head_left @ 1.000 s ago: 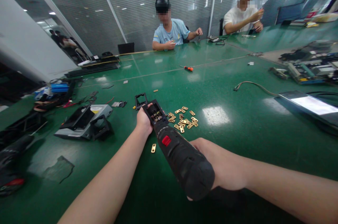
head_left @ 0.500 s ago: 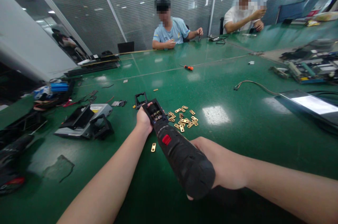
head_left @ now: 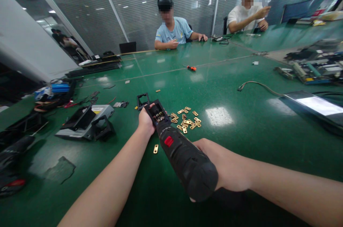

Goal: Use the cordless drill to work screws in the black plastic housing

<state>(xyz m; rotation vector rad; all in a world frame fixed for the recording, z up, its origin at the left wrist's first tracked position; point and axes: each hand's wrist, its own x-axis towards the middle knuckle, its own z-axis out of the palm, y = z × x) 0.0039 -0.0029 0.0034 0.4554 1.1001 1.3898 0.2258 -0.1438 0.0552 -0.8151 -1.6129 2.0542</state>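
My right hand (head_left: 227,168) is wrapped round a black electric screwdriver (head_left: 187,162) with a red switch, its tip pointing into a small black open-topped housing (head_left: 157,112). My left hand (head_left: 146,124) grips that housing from the left side and holds it on the green table (head_left: 241,137). Small brass parts show inside the housing. A heap of several brass plates (head_left: 187,120) lies just right of it, and one single brass plate (head_left: 155,148) lies under my left wrist.
A black frame piece (head_left: 142,100) lies behind the housing. A grey device with black brackets (head_left: 87,123) sits to the left, cluttered parts beyond it. An orange-handled screwdriver (head_left: 191,68) lies mid-table. A flat panel with cable (head_left: 313,105) is right. Two people sit at the far side.
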